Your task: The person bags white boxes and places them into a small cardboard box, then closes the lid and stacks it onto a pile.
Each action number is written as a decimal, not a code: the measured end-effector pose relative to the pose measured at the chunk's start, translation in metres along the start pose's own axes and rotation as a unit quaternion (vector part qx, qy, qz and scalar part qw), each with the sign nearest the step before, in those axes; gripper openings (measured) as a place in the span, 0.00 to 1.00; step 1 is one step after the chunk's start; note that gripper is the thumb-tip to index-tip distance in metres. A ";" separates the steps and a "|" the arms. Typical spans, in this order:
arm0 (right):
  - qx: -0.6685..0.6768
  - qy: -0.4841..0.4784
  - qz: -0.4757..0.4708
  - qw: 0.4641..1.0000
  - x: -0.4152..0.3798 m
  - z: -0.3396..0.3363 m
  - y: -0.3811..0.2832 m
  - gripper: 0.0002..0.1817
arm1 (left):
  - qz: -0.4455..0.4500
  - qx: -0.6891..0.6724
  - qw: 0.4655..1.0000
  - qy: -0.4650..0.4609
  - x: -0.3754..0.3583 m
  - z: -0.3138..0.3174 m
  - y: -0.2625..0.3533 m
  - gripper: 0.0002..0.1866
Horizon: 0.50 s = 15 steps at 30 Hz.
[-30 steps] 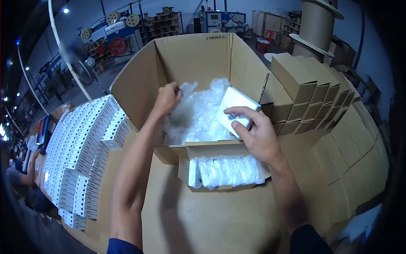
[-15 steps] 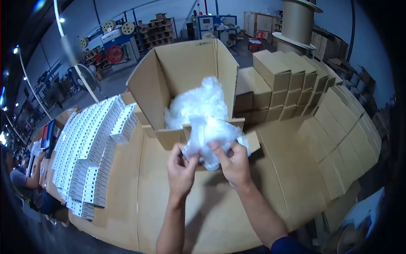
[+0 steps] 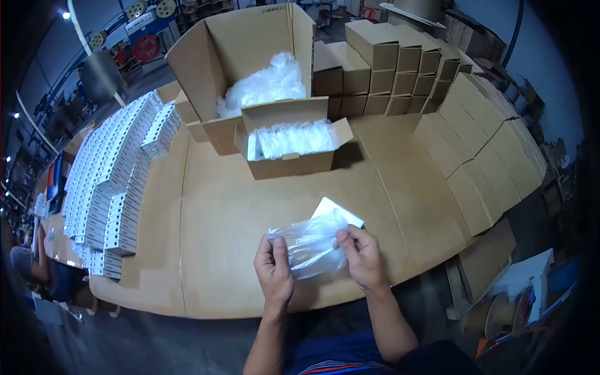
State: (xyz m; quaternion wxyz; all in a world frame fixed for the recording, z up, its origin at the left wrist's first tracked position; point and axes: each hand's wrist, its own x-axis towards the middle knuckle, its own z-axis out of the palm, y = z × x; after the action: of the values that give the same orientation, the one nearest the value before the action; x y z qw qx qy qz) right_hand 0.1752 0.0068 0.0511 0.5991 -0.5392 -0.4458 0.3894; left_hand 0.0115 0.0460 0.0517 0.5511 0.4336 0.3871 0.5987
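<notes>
A clear, crinkled plastic bag is stretched between my two hands above the near part of the table. My left hand pinches its left edge between thumb and fingers. My right hand grips the bunched right side, thumb on top. Just behind the bag, partly covered by it, is a flat white box; whether the right fingers touch it cannot be seen. Farther back stands an open brown carton, flaps spread, holding a row of plastic-wrapped items with a white box end showing at the left.
Behind the carton, a tall open box holds a heap of clear plastic bags. Stacked white boxes line the left side. Brown cartons are piled at the back right and right. Another person sits at far left.
My hands have brought the plastic from in front of the tall box toward me and spread it out. My view has tilted down, so the carton and the white box now show.
</notes>
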 end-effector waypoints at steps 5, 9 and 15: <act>0.016 0.021 0.015 1.000 -0.022 -0.005 0.013 0.20 | -0.032 -0.033 0.999 0.001 -0.025 -0.014 -0.009 0.08; -0.055 -0.026 -0.012 0.998 -0.025 -0.013 0.011 0.14 | -0.041 0.019 0.999 -0.021 -0.033 -0.024 -0.005 0.17; -0.166 -0.208 -0.162 0.950 0.005 -0.031 -0.026 0.09 | 0.058 0.239 0.954 -0.169 -0.031 -0.023 0.015 0.16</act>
State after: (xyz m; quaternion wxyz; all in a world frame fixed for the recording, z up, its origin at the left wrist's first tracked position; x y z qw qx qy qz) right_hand 0.2062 -0.0006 0.0772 0.4504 -0.4590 -0.6997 0.3112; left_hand -0.0149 0.0143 0.0558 0.4528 0.6694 0.3942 0.4376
